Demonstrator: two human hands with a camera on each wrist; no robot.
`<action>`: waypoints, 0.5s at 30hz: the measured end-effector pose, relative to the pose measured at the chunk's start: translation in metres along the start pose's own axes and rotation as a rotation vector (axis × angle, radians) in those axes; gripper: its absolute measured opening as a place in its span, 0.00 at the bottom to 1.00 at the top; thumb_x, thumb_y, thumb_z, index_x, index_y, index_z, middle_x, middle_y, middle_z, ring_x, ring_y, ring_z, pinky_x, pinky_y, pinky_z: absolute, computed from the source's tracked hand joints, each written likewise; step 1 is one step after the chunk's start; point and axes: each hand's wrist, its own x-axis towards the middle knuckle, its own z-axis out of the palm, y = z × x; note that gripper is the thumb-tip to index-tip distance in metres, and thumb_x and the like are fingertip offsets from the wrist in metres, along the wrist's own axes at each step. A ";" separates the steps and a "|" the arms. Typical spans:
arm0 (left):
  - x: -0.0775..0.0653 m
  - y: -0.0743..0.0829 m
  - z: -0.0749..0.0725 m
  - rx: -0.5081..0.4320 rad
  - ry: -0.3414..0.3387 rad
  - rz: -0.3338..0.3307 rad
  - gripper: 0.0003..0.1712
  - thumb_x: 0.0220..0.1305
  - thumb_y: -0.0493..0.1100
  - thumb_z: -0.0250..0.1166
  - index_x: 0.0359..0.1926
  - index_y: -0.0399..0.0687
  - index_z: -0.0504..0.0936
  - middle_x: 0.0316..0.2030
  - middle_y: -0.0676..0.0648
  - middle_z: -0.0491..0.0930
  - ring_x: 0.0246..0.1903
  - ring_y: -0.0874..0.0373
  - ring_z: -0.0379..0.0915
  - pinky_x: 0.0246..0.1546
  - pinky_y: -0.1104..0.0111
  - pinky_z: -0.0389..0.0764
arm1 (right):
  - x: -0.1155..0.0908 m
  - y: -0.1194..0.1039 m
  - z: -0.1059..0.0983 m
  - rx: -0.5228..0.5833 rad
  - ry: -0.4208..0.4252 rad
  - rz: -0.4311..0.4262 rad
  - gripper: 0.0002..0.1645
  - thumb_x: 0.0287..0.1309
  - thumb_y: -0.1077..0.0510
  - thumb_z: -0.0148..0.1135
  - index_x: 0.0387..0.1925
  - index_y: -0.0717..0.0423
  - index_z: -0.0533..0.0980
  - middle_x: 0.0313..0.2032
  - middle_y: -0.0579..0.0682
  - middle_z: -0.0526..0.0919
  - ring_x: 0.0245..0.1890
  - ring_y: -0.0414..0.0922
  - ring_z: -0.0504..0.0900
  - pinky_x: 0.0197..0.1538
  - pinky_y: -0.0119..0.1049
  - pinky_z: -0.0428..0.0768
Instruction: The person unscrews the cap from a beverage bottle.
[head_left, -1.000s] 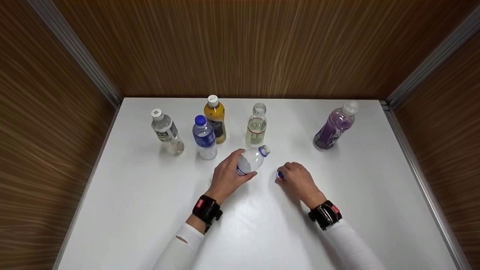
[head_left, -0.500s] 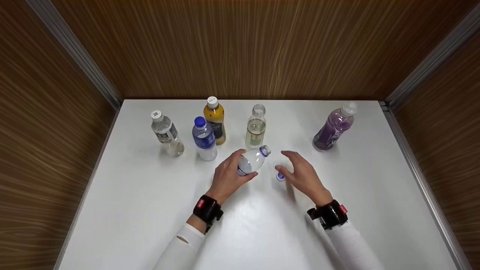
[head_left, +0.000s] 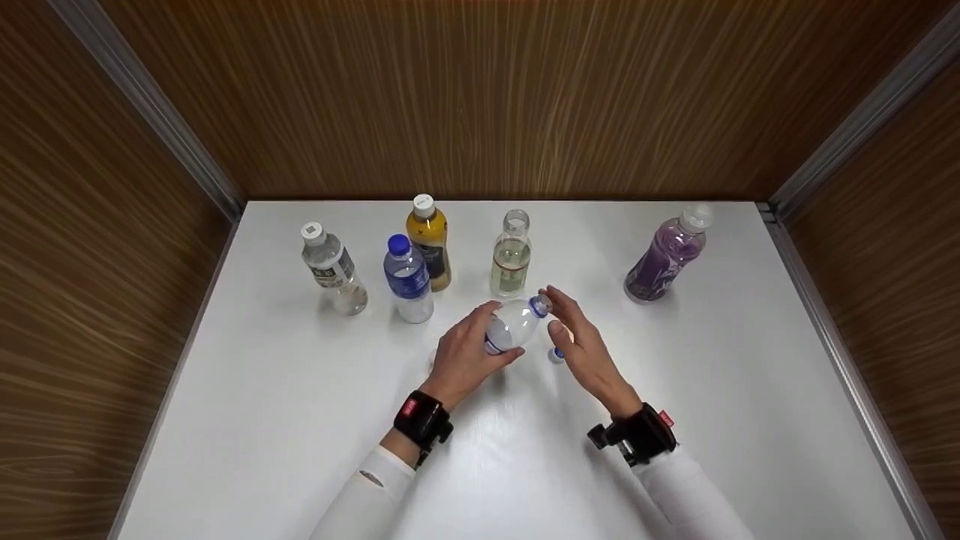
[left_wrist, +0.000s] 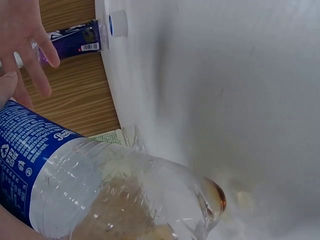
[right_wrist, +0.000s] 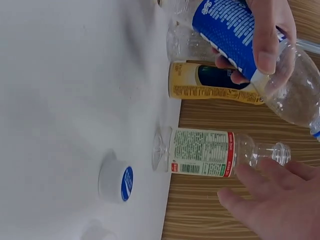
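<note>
My left hand (head_left: 465, 361) grips a clear plastic bottle (head_left: 513, 324) with a blue label. The bottle leans to the right, and its uncapped neck points toward my right hand (head_left: 591, 361). Fingers extended, the right hand is beside the neck and holds nothing; in the right wrist view a gap shows between them. On the table below stands a white bottle cap (right_wrist: 114, 181) with a blue top, untouched. The left wrist view shows the held bottle's clear base (left_wrist: 145, 195) with a little brownish tint.
Behind my hands are an uncapped clear bottle (head_left: 511, 264), a yellow bottle (head_left: 429, 236), a blue-capped bottle (head_left: 408, 283) and a white-capped clear bottle (head_left: 332, 268). A purple bottle (head_left: 664, 259) leans at the right. Wood-grain panels (head_left: 480, 97) enclose the white table (head_left: 247, 420).
My right hand has let go of the cap on the table, spread its fingers and moved up beside the bottle's neck. The left hand has shifted slightly right with the bottle.
</note>
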 end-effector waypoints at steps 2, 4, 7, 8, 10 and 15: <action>0.000 0.001 0.001 0.010 -0.002 0.000 0.47 0.54 0.58 0.81 0.68 0.45 0.71 0.59 0.42 0.82 0.55 0.50 0.81 0.53 0.55 0.82 | 0.000 -0.002 0.004 0.028 0.014 0.006 0.41 0.76 0.44 0.56 0.78 0.60 0.57 0.74 0.58 0.68 0.72 0.57 0.69 0.72 0.62 0.64; 0.000 0.001 0.002 0.014 -0.005 -0.001 0.47 0.54 0.58 0.81 0.68 0.44 0.71 0.59 0.42 0.82 0.55 0.50 0.81 0.53 0.55 0.82 | 0.002 -0.004 0.008 0.048 0.031 0.007 0.39 0.73 0.54 0.61 0.77 0.61 0.59 0.72 0.59 0.70 0.71 0.57 0.71 0.72 0.60 0.65; -0.001 0.003 0.002 0.010 -0.013 -0.006 0.47 0.55 0.58 0.81 0.68 0.44 0.72 0.60 0.43 0.81 0.55 0.50 0.81 0.53 0.55 0.82 | 0.003 -0.006 0.013 0.070 0.054 0.015 0.39 0.67 0.63 0.66 0.75 0.61 0.62 0.70 0.59 0.73 0.69 0.56 0.74 0.70 0.58 0.69; -0.001 0.003 0.003 0.008 -0.015 -0.008 0.46 0.55 0.58 0.81 0.69 0.44 0.72 0.60 0.43 0.81 0.55 0.50 0.81 0.54 0.55 0.82 | 0.004 -0.007 0.015 0.080 0.061 0.017 0.39 0.65 0.63 0.68 0.74 0.61 0.63 0.69 0.60 0.74 0.68 0.56 0.75 0.69 0.57 0.70; -0.001 0.004 0.004 0.008 -0.020 -0.009 0.46 0.55 0.57 0.80 0.69 0.44 0.71 0.60 0.43 0.81 0.55 0.50 0.81 0.54 0.55 0.82 | 0.004 -0.007 0.017 0.093 0.070 0.018 0.40 0.63 0.65 0.70 0.73 0.63 0.64 0.67 0.61 0.75 0.65 0.57 0.77 0.68 0.55 0.72; 0.000 0.004 0.006 0.016 -0.006 0.016 0.46 0.55 0.57 0.81 0.68 0.44 0.72 0.59 0.43 0.81 0.54 0.50 0.81 0.53 0.55 0.82 | 0.005 -0.010 0.023 0.073 0.085 -0.013 0.40 0.59 0.68 0.73 0.69 0.70 0.66 0.61 0.65 0.79 0.58 0.59 0.83 0.65 0.50 0.76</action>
